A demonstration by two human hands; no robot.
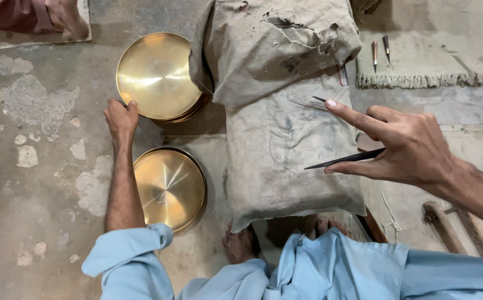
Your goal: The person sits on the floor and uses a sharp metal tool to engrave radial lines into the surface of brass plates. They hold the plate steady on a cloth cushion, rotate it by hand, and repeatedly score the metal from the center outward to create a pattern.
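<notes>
While the left hand (121, 118) rests on the floor (35, 166) with its fingertips against the rim of the upper stack (155, 76) of brass plates, gripping nothing, the right hand (405, 145) hovers over the right edge of the sack (286, 139), forefinger stretched out and the other fingers loosely curled round a thin dark tool (344, 159) that points left across the cloth. To the left of the sack lie two lots of brass plates: the upper stack, several deep though the number cannot be told, partly tucked under the sack's folded top, and a lower plate (169, 188), perhaps a short stack too, lying below it beside the left forearm. Both top plates are bare and shining, with nothing in them. On the sack near the forefinger lies one flat metal strip (308, 102). Up to the right of the sack two small pointed punches (380, 51) lie side by side on a fringed mat (430, 66). Down to the right of the sack lie two wooden handles (452, 225). Two bare feet (241, 244) show under the sack's lower edge.
</notes>
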